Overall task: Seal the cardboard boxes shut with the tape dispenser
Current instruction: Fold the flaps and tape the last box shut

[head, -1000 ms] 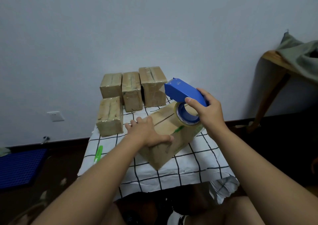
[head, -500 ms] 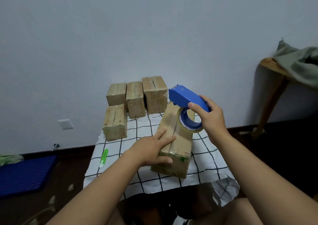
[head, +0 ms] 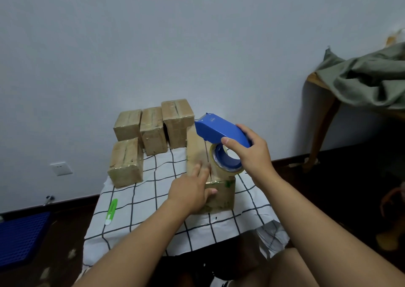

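Nearest, both bare forearms reach forward over the front edge of the tabletop [head: 153,225], which is covered by a white cloth with a black grid. The left hand [head: 190,191] lies flat on the near end of a long cardboard box [head: 197,153] that runs away from the viewer; its fingers [head: 200,170] are straight and spread on the top face, blurred at the tips, while the thumb rests along the box's near top edge. The box's front face shows glossy tape and green marks.

Just right of those fingers, the right hand [head: 252,155] grips the blue tape dispenser [head: 219,131], thumb on the near side of the blue body and the other fingers wrapped over its rear. The roll of clear tape [head: 225,161] under the body sits on or just above the box top, beside the left fingertips; I cannot tell whether it touches. The dispenser's front tip points up and away over the far end of the box.

A green utility knife [head: 111,211] lies on the cloth to the left, well apart from the hands. Farther back stand four taped boxes [head: 153,131], one in front at the left and three in a row near the wall [head: 197,45]. A wooden table draped with a grey-green cloth [head: 368,82] stands at the far right.
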A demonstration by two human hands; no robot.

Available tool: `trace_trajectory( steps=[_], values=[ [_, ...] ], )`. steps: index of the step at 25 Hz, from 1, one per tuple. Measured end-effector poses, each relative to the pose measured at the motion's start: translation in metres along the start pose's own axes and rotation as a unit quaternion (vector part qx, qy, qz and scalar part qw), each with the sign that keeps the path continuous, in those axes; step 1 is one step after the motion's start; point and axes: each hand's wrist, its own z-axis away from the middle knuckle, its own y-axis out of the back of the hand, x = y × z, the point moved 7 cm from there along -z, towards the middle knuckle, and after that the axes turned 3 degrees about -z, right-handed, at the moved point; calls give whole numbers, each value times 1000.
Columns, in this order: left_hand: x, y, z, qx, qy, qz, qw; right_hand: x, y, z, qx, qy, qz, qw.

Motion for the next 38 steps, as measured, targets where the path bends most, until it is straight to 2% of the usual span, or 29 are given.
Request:
trace_trajectory(
  steps=[6, 10, 20, 25, 26, 27, 28, 29, 30, 31, 32, 34, 38],
  values=[
    [-13, -10, -15, 23, -17, 1, 1000, 3, 17, -10, -6, -1, 6, 1000],
    [-17, -18, -14, 44, -35, 82, 995, 14, 15, -19, -23, -10, 15, 1000],
    [-19, -28, -9, 46, -25, 149, 988, 32, 5, -30, -92, -17, 38, 995],
    [-24, -18, -4, -1, -17, 228, 973, 25, 10, -18, -115, -9, 32, 993],
    [-29, -7, -1, 27, -1, 281, 959, 23, 11, -14, -124, -7, 30, 992],
    [-38, 7, 2, 78, 39, 361, 929, 21, 12, -9, -135, -4, 30, 990],
    [-49, 20, 9, 115, 97, 465, 872, 20, 13, -6, -145, -2, 33, 989],
    [-55, 26, 13, 110, 150, 584, 790, 20, 13, -2, -151, -2, 34, 988],
    [-54, 28, 17, 74, 175, 678, 710, 19, 13, 1, -157, -4, 35, 987],
    [-49, 33, 21, 27, 174, 728, 662, 18, 12, 5, -163, -6, 35, 986],
    [-46, 37, 24, -11, 161, 746, 646, 17, 10, 8, -170, -5, 37, 985],
    [-42, 43, 32, -56, 139, 758, 635, 15, 7, 15, -183, 0, 40, 982],
    [-42, 41, 42, -65, 127, 780, 609, 15, 9, 27, -188, 7, 34, 981]
  ],
)
